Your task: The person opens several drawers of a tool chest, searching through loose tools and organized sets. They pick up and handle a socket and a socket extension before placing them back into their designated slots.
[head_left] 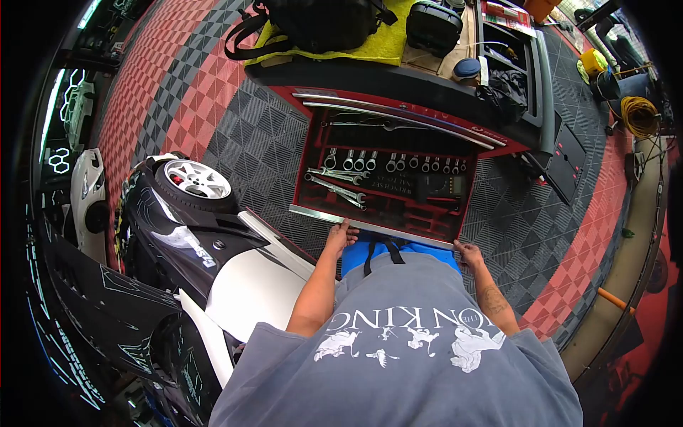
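Observation:
A tool chest drawer (377,221) is pulled out in front of my body. My left hand (343,237) grips its silver front edge left of the middle. At the right front corner, the fingers of my right hand (468,254) are closed on the same edge. Inside the drawer, a row of ratcheting wrenches (361,161) sits in a dark tray, with more toward the right side. Loose combination wrenches (340,191) lie in a pile at the left. A long wrench (356,124) rests near the back. Parts of the fingers under the edge are hidden.
The red and black tool chest (427,117) carries a black bag (324,25) on a yellow towel (388,51), and black earmuffs (432,28). To my left are a white-spoked wheel (198,178) and black and white bodywork (249,292). A yellow coiled hose (640,117) hangs far right.

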A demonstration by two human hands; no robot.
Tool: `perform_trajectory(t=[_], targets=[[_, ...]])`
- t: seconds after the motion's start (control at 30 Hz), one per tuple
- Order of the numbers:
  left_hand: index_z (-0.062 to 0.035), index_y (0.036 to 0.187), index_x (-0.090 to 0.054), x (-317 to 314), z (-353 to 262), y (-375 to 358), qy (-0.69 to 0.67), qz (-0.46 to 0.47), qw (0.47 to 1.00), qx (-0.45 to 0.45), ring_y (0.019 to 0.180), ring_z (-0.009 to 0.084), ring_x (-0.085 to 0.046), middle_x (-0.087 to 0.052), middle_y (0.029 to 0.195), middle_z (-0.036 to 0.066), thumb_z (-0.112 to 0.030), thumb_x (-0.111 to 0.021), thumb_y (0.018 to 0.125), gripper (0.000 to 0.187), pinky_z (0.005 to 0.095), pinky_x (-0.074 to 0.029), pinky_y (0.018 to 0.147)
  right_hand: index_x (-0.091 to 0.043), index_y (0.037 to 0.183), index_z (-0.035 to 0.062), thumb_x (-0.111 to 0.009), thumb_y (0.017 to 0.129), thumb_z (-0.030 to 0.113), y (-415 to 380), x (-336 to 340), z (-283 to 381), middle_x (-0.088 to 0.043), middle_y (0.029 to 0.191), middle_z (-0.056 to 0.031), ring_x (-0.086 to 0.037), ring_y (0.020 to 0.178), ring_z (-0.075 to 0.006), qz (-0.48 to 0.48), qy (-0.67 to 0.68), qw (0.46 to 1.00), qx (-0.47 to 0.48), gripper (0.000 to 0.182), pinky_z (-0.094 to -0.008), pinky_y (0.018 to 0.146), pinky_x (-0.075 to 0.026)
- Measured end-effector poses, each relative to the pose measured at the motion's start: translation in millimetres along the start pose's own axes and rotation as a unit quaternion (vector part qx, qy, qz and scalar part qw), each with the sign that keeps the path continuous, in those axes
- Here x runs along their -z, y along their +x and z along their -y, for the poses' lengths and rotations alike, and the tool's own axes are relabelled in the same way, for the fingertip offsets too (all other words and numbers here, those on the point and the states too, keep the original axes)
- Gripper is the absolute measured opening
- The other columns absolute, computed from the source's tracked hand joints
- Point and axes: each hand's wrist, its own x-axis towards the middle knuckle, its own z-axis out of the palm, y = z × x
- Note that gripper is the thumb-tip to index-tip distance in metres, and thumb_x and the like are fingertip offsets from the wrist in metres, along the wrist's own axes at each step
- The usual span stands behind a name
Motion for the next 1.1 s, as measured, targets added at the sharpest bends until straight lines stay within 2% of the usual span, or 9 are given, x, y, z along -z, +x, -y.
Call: perform_trajectory(t=[0.2, 0.3, 0.5, 0.53, 0.7, 0.77, 0.93, 1.1], targets=[[-0.0035, 0.109, -0.051, 3.3, 7.8, -7.5, -0.006, 0.001, 1.0, 0.004, 0.063, 0.0148, -0.061, -0.067, 0.089, 0.011, -0.051, -0.052, 0.095, 0.049, 0.0267, -0.052, 0.055, -0.07, 0.09, 0.0057, -0.072, 0.081, 0.05, -9.3, -2.2, -4.4, -0.064, 0.099, -0.009, -0.059, 0.092, -0.0217, -0.007, -0.008, 1.0, 0.008, 0.046, -0.0416, 0.068, -0.053], [-0.0032, 0.11, -0.051, 5.5, 10.8, -10.6, -0.004, -0.001, 1.0, 0.008, 0.063, 0.015, -0.06, -0.066, 0.089, 0.012, -0.05, -0.051, 0.095, 0.049, 0.0271, -0.052, 0.056, -0.069, 0.091, 0.0038, -0.072, 0.081, 0.048, -3.2, -2.8, -12.8, -0.065, 0.101, -0.0105, -0.06, 0.093, -0.0233, 0.008, 0.007, 1.0, 0.007, 0.046, -0.0425, 0.069, -0.054], [-0.0026, 0.109, -0.052, 10.2, 18.6, -17.3, -0.006, 0.003, 1.0, -0.004, 0.063, 0.0149, -0.06, -0.066, 0.089, 0.011, -0.05, -0.049, 0.096, 0.049, 0.0272, -0.052, 0.056, -0.068, 0.087, 0.0012, -0.074, 0.081, 0.047, -12.5, -0.8, -11.1, -0.064, 0.095, -0.0104, -0.06, 0.087, -0.0233, 0.027, -0.019, 0.999, 0.0, 0.046, -0.0423, 0.066, -0.054], [-0.0015, 0.111, -0.052, 11.7, 20.5, -18.3, -0.001, 0.01, 1.0, -0.003, 0.066, 0.0146, -0.06, -0.066, 0.092, 0.012, -0.052, -0.05, 0.095, 0.053, 0.0263, -0.051, 0.057, -0.068, 0.089, 0.0051, -0.074, 0.08, 0.049, -16.1, -0.9, -9.6, -0.052, 0.075, -0.0008, -0.049, 0.069, -0.0155, 0.034, -0.012, 0.999, -0.003, 0.045, -0.0349, 0.06, -0.046], [-0.0004, 0.111, -0.053, 13.8, 28.3, -20.2, 0.006, 0.011, 1.0, -0.003, 0.069, 0.0135, -0.06, -0.065, 0.095, 0.012, -0.054, -0.05, 0.095, 0.056, 0.0248, -0.051, 0.059, -0.068, 0.088, 0.0049, -0.076, 0.079, 0.048, -13.6, 2.5, -10.1, -0.053, 0.075, -0.0014, -0.051, 0.071, -0.0156, 0.049, -0.047, 0.998, -0.006, 0.044, -0.0346, 0.06, -0.048], [-0.0006, 0.11, -0.052, 14.1, 30.0, -20.6, 0.003, 0.014, 1.0, -0.007, 0.069, 0.0129, -0.061, -0.066, 0.095, 0.012, -0.054, -0.049, 0.095, 0.055, 0.0249, -0.051, 0.059, -0.069, 0.088, 0.0044, -0.076, 0.079, 0.048, -12.9, 3.0, -8.2, -0.058, 0.079, -0.0032, -0.056, 0.076, -0.0174, 0.051, -0.077, 0.996, 0.003, 0.045, -0.037, 0.064, -0.052], [-0.0013, 0.111, -0.049, 10.3, 30.4, -27.6, -0.012, 0.0, 1.0, -0.009, 0.066, 0.0127, -0.061, -0.066, 0.094, 0.012, -0.053, -0.049, 0.095, 0.054, 0.0243, -0.051, 0.056, -0.071, 0.089, 0.0028, -0.077, 0.078, 0.046, -12.2, 5.2, 3.4, -0.063, 0.089, -0.0084, -0.062, 0.081, -0.0212, 0.047, -0.175, 0.983, -0.009, 0.045, -0.0386, 0.065, -0.055], [-0.0016, 0.109, -0.049, 10.9, 31.7, -28.5, -0.014, -0.007, 1.0, -0.016, 0.065, 0.0128, -0.061, -0.066, 0.093, 0.012, -0.052, -0.049, 0.096, 0.052, 0.0244, -0.051, 0.056, -0.071, 0.094, 0.0022, -0.077, 0.077, 0.046, -13.3, 6.4, 12.0, -0.065, 0.094, -0.0101, -0.062, 0.084, -0.0225, 0.063, -0.186, 0.98, -0.02, 0.047, -0.0382, 0.064, -0.056]])
